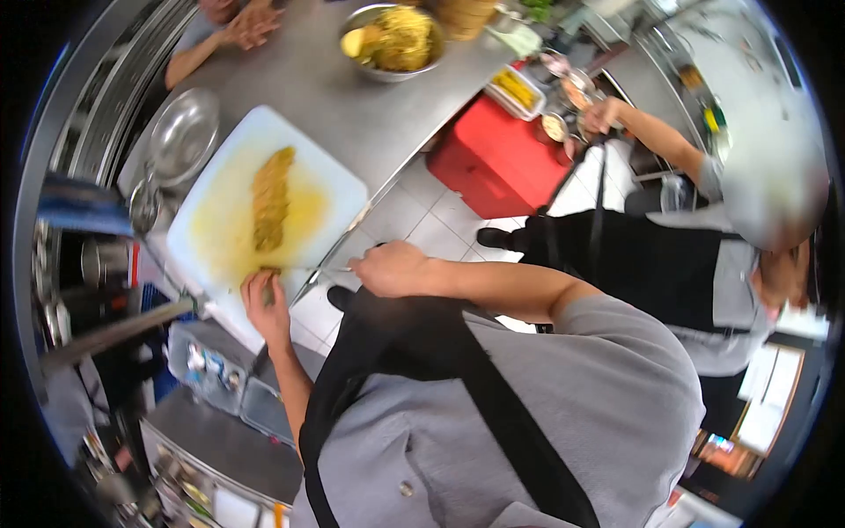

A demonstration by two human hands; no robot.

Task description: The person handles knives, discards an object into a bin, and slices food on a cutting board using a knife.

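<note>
A white cutting board point(330, 180), stained yellow, lies on the metal counter. On it rests a long piece of yellow-brown food point(271, 201), with a small dark piece point(271, 270) below its near end. My right hand point(387, 268) is closed round the handle of a knife point(321, 268), whose blade points left over the board. At the board's near edge my left hand point(264, 299) has curved fingers, with fingertips at the small piece; whether it grips the piece is unclear.
Beyond the board stand an empty metal bowl point(185, 136) and a bowl of yellow food point(396, 66). A person's hands point(251, 26) are at the top left. Another person point(651, 264) stands right, by a red box point(493, 158) with food containers on top.
</note>
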